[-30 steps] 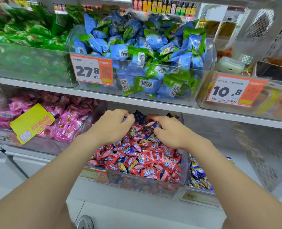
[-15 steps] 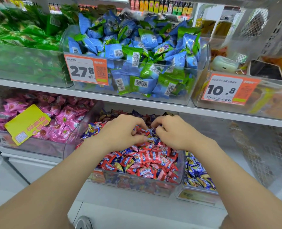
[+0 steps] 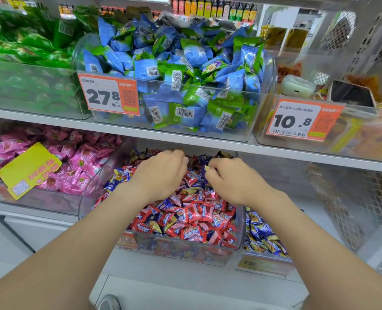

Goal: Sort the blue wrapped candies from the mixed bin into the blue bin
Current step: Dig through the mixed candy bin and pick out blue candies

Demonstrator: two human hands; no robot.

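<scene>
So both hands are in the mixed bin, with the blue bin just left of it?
No: the head view shows the blue bin just right of the mixed bin. The left hand and right hand are both in the mixed bin.

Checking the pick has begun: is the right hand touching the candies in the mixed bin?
Touching. The head view shows the right hand lying on the candies in the mixed bin, fingertips pinching a wrapper.

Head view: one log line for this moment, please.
phase: picking | left hand: fingers in mixed bin, grip hidden | right hand: pinching a candy | blue bin: right of mixed bin
</scene>
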